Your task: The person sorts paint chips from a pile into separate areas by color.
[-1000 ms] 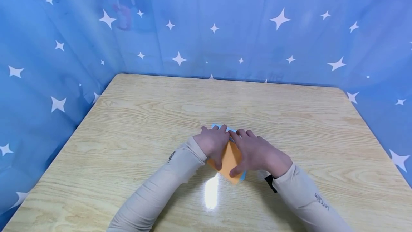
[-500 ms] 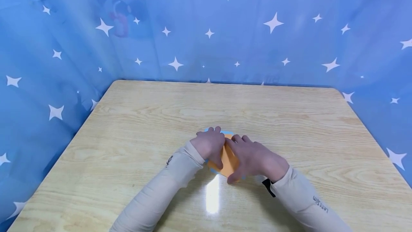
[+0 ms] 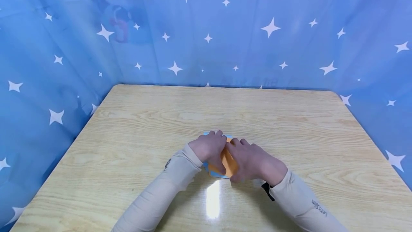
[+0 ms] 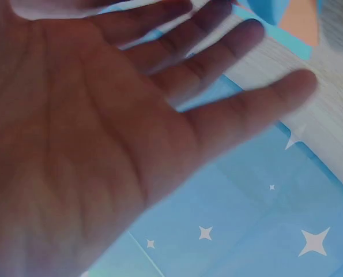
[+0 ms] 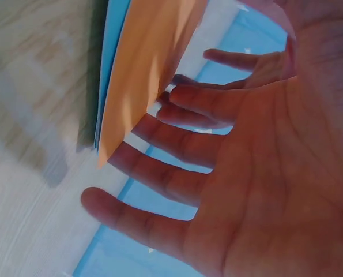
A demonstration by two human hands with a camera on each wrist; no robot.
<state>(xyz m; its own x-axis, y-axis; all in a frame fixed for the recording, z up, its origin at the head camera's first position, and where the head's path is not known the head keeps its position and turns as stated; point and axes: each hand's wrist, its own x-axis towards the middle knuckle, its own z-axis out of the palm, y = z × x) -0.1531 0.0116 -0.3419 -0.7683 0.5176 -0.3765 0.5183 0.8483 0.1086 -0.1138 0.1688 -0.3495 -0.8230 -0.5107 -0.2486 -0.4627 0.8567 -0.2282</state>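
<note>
An orange sheet (image 3: 229, 164) lies over blue sheets (image 3: 217, 175) between my two hands, near the middle of the table. Blue edges peek out at the far and near sides. My left hand (image 3: 210, 149) rests on the left part of the stack, its fingers extended in the left wrist view. My right hand (image 3: 251, 162) lies at the right side with fingers spread. In the right wrist view its long, nearly straight fingers (image 5: 177, 144) meet the edge of the slightly bowed orange sheet, with blue layers behind. The hands hide much of the stack.
The wood-grain table (image 3: 154, 117) spreads around the hands. A blue curtain with white stars (image 3: 206, 17) hangs behind and beside it. A bright light reflection (image 3: 212, 199) shows on the tabletop in front of the stack. A black strap (image 3: 268, 191) sits under the right wrist.
The orange sheet has turned and shifted over the blue ones; its near corner no longer sticks out toward me. Both hands stay on the stack. The head view has tilted up slightly.
</note>
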